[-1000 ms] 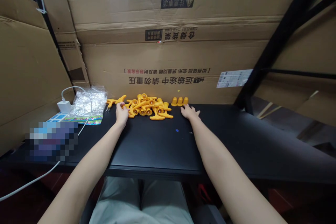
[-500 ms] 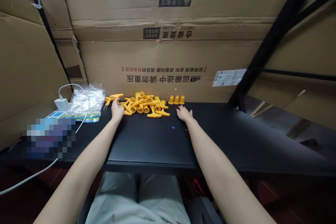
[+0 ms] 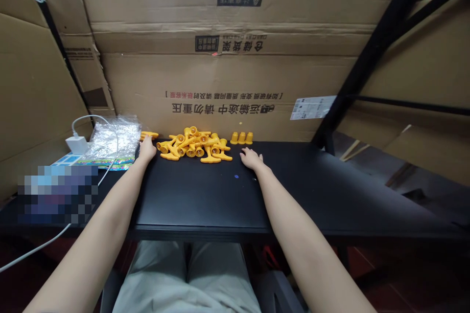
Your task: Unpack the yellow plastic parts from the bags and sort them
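Observation:
My left hand (image 3: 147,149) is at the back left of the table, beside the clear plastic bag. Its fingers are closed on an orange T-handled corkscrew (image 3: 151,134), whose lower part is hidden by the hand; another orange handle lies close against it. Right of this hand is a pile of yellow T-shaped handles and flared cups (image 3: 194,145), some with metal showing inside. My right hand (image 3: 251,158) rests on the tabletop with its fingers apart, holding nothing. Just beyond it, three yellow cups (image 3: 242,138) stand in a row against the cardboard.
The black table (image 3: 205,195) is backed by a cardboard sheet (image 3: 227,73). On the left are a clear plastic bag (image 3: 113,142), a white charger (image 3: 77,145) with its cable, and a blurred-out flat object (image 3: 58,193). A black metal frame post (image 3: 360,63) slants up on the right.
My left hand has moved left, away from the pile, carrying the orange corkscrew to the bag's edge. My right hand stays by the three cups. The whole view has shifted slightly.

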A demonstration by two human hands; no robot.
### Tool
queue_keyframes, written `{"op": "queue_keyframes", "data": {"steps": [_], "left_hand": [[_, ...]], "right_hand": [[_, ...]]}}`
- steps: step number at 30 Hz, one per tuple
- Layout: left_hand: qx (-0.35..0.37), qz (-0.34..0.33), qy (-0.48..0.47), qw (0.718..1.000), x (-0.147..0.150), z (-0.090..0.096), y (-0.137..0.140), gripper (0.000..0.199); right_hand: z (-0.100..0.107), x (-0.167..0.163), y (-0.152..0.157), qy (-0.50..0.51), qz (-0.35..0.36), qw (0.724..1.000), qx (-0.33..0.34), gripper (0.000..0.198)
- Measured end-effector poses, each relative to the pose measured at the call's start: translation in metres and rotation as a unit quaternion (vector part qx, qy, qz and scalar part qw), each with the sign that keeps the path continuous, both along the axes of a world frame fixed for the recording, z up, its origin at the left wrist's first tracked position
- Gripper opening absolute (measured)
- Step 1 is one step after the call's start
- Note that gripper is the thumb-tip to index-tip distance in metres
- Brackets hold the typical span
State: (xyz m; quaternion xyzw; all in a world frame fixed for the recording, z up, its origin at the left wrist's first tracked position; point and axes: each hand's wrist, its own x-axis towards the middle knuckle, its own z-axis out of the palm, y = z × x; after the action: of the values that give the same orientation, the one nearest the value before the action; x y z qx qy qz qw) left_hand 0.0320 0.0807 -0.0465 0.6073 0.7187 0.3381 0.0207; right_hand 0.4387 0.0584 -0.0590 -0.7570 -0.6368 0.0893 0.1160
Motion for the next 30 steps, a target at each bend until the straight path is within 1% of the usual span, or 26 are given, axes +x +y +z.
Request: {"op": "queue_keyframes", "data": {"steps": [5,8,14,19,24,27,30], "left_hand": [[-0.097,-0.027,0.115,0.988,-0.001,-0.004,0.004,0.045],[-0.113,-0.04,0.14,0.983,-0.002,-0.004,0.004,0.041],[-0.122,-0.051,0.142,0.981,-0.004,-0.003,0.005,0.043],[-0.14,-0.03,0.15,0.978,0.0,0.0,0.001,0.047],[-0.15,-0.003,0.119,0.981,0.004,0.003,0.0,0.048],[-0.142,0.006,0.101,0.985,0.006,0.003,0.002,0.049],[-0.121,0.011,0.085,0.989,0.005,0.003,0.003,0.042]], "right_hand": [[0.0,-0.001,0.0,-0.002,-0.003,1.0,0.005,0.047],[0.0,-0.001,-0.001,0.0,-0.006,1.0,0.005,0.048],[0.002,-0.001,-0.002,0.003,-0.004,1.0,0.0,0.047],[0.002,-0.002,-0.003,0.003,-0.006,1.0,0.005,0.046],[0.007,-0.005,-0.007,0.014,-0.007,1.0,0.024,0.043],[0.014,-0.01,-0.009,0.033,0.01,0.997,0.062,0.042],[0.018,-0.019,-0.009,0.047,0.066,0.99,0.117,0.042]]}}
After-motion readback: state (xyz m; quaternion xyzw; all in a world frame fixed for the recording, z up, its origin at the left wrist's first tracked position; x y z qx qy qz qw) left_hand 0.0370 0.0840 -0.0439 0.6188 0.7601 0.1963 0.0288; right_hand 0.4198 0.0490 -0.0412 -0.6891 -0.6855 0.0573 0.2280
